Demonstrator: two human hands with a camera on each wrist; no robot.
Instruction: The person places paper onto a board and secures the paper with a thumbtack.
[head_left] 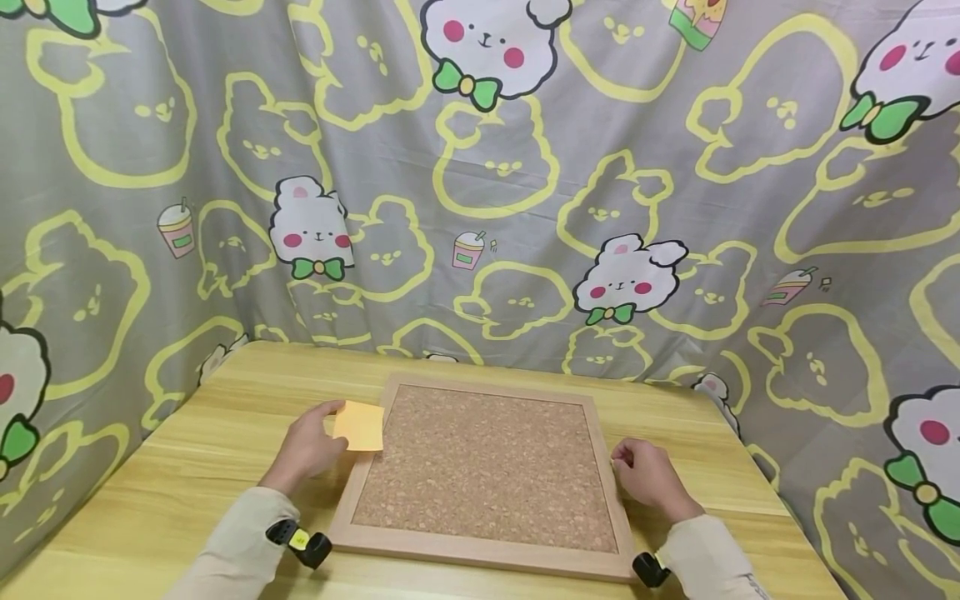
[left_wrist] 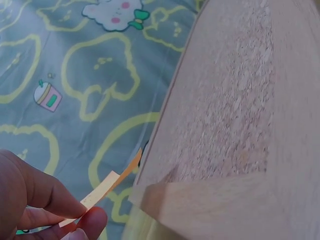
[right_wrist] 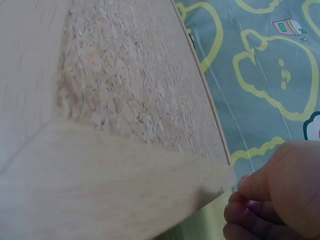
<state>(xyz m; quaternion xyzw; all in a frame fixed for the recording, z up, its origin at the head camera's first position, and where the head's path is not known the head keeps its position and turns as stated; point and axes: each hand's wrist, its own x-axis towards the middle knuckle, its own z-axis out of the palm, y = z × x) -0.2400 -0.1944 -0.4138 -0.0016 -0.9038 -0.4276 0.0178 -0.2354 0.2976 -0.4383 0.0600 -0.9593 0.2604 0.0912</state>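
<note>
In the head view an orange sticky note (head_left: 362,427) overlaps the left side of a wood-framed cork board (head_left: 487,467). My left hand (head_left: 311,446) pinches the note at its left edge between thumb and fingers. From the left wrist the sticky note (left_wrist: 102,191) appears nearly edge-on and bent, raised beside the board's frame (left_wrist: 210,210). My right hand (head_left: 651,477) is beside the frame's right side, fingers curled and thumb against the index finger. In the right wrist view the thumb of the right hand (right_wrist: 277,195) is close to the frame's edge; whether anything small is between the fingertips is hidden.
The board lies flat on a wood-grain table (head_left: 247,400). A grey curtain (head_left: 390,167) with yellow outlines and white bear-like heads hangs behind the table and on both sides. A small black camera (head_left: 300,543) is strapped to each wrist.
</note>
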